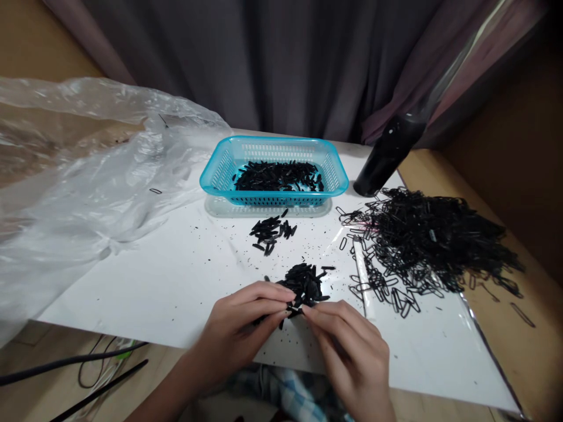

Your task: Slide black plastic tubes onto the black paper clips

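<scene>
1. Gray curtains hang at the back, behind a white board [145, 281] that covers the table. No words or labels can be read on anything.
2. At 9 o'clock, a big see-through plastic bag [79, 176] lies crumpled over the board's left side.
3. At 12 o'clock sits a blue basket [220, 170] with short black pieces in it.
4. Just below the basket, near the middle, lies a small pile of black pieces [272, 230].
5. At 6 o'clock, the left hand [246, 328] has its fingers pinched close together. The tips touch the near edge of a bigger pile of black pieces [305, 282].
6. Right beside it, the right hand [352, 357] also pinches with narrow fingers. Its tips meet the left hand's tips at that same pile. The two hands seem to hold a small black piece between them, but it is too tiny to tell for sure.
7. At 2 o'clock, a dark bottle [382, 161] stands tilted.
8. At 3 o'clock, a large heap of black wire loops [435, 240] spreads over the board's right side.
</scene>
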Motion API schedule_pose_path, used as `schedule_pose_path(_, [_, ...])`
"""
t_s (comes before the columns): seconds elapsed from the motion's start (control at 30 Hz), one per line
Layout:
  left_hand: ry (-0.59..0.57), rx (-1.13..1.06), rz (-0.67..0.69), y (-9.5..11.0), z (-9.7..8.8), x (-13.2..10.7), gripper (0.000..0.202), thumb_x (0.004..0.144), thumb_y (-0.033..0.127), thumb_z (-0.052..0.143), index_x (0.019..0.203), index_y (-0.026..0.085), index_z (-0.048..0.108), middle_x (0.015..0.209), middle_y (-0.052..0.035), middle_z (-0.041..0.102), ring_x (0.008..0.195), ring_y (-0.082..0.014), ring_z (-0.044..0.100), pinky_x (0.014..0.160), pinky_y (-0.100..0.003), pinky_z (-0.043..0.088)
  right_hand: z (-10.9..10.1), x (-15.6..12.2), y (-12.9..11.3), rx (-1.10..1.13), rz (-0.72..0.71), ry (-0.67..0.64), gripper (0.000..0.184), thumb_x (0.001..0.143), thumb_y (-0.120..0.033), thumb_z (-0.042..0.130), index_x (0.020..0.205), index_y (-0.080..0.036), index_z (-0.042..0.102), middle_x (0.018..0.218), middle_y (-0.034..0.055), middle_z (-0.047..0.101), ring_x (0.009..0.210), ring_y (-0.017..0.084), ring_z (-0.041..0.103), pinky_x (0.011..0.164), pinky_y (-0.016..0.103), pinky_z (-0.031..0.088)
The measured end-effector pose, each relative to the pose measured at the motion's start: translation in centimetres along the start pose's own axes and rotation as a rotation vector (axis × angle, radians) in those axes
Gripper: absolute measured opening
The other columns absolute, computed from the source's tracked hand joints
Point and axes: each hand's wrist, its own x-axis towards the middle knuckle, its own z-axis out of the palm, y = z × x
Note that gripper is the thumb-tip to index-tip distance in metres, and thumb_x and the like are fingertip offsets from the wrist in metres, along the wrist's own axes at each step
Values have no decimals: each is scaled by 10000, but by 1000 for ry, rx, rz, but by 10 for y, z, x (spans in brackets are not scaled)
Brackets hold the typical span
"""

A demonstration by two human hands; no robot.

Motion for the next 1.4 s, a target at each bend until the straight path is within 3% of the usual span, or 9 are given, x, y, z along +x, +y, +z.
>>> schedule_pose_path(0.17, [12,9,-9,-2,0,1,240,872,13,646,992,195,748,1007,-57,791,943,-164,758,888,-226,615,1,-3,1,83,0,-53,281,920,-13,548,1093,-197,671,952,45,725,806,156,670,663,277,553])
schedule_pose_path(0.37, [7,-40,-22,0,-2,2,183,882,53,665,955,200,743,1015,-62,795,896,-170,765,824,-243,630,1,-5,0,97,37,-19,242,924,-23,571,1068,-190,672,922,34,707,785,138,654,656,257,539])
schedule_pose_path(0.53, [-12,-56,-70,1,-4,1,158,871,48,666,904,195,714,1122,-84,767,1000,-193,738,874,-281,599,1,-3,-2,117,54,26,236,924,-10,563,1034,-182,679,888,28,700,782,125,657,662,230,543])
schedule_pose_path(0.67, [-14,66,-87,3,-3,1,120,880,98,659,856,207,703,1200,-91,725,1092,-227,686,922,-340,541,3,-3,-2,132,71,71,227,922,-28,591,1047,-188,691,881,25,699,779,119,667,666,219,549])
schedule_pose_path(0.87, [62,424,-188,-11,-9,1,108,920,192,612,871,235,698,1072,-46,730,1024,-246,662,934,-411,418,4,-4,-1,116,102,128,213,912,-63,632,1046,-215,698,892,17,700,807,122,683,689,207,560])
schedule_pose_path(1.0, [9,624,-348,-28,-21,2,293,991,319,542,1265,289,641,1164,-63,669,1121,-291,619,937,-453,366,3,-4,-2,105,104,155,188,914,-84,636,1025,-220,703,881,15,700,799,124,685,676,201,560])
schedule_pose_path(1.07, [-14,635,-357,-32,-25,1,341,1011,325,506,1342,302,583,1230,-67,637,1181,-295,586,951,-452,355,3,-3,-3,102,101,164,177,915,-92,636,1017,-219,706,874,15,702,794,124,687,670,198,562])
schedule_pose_path(1.23, [-26,577,-275,-28,-26,-6,259,1007,291,520,1244,307,623,1243,-51,629,1174,-271,583,948,-413,345,3,-3,-3,95,106,172,177,917,-102,632,1019,-224,710,874,17,706,793,129,695,663,199,566])
schedule_pose_path(1.4, [-169,494,-240,-28,-25,-11,246,1009,258,512,1179,345,668,1242,-42,622,1179,-263,568,940,-405,334,4,-4,-2,83,102,171,184,918,-104,631,1031,-226,709,886,23,706,805,137,697,673,211,574])
